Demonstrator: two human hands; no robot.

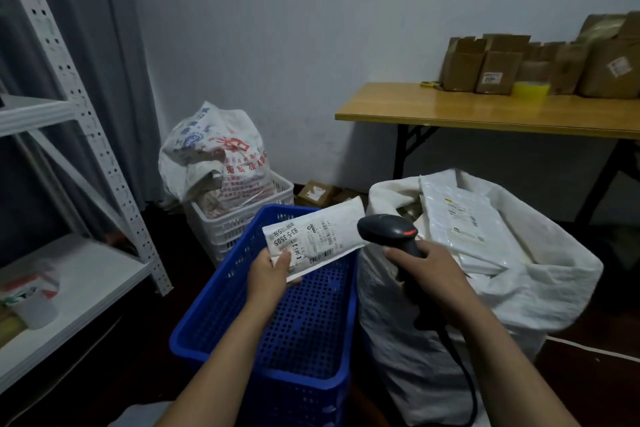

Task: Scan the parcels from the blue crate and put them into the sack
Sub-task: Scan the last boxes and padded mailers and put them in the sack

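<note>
Parcel (pixel 318 236) in left grip (pixel 268 274), scanner (pixel 391 229) apparently facing it

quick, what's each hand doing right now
Left hand: grips one end of the white parcel above the blue crate.
Right hand: grip wrapped round the scanner handle.

The left hand (pixel 268 270) is gripping a white parcel (pixel 317 239) by its near end, holding it label-up over the blue crate (pixel 287 322). The right hand (pixel 427 265) is clasping a black barcode scanner (pixel 391 230), its head sitting just beside the parcel. A white sack (pixel 485 291) is standing right of the crate, holding white parcels.
</note>
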